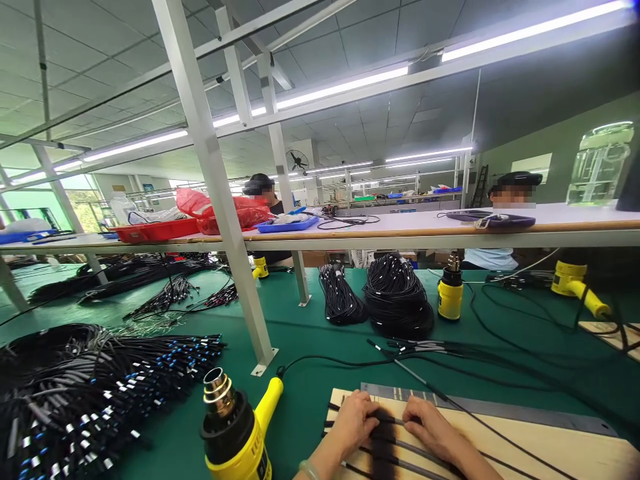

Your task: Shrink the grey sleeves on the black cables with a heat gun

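Both my hands work over a pale wooden board (585,450) with a dark scorch mark across it. My left hand (350,427) is closed, its thumb and fingers pinching a black cable (393,421) at the board's left part. A short way to the right, my right hand (430,427) grips the same cable with bent fingers. More black cables (400,461) lie side by side below it, their ends reaching the board's left edge. Along the far edge runs a grey metal strip (530,417). To my left, a yellow heat gun (235,433) stands nozzle up.
A large heap of black cables (90,393) with white and blue ends covers the left. Behind the board are cable bundles (397,293) and another yellow heat gun (451,293). A metal post (215,180) and a shelf (400,230) stand ahead; two people are beyond.
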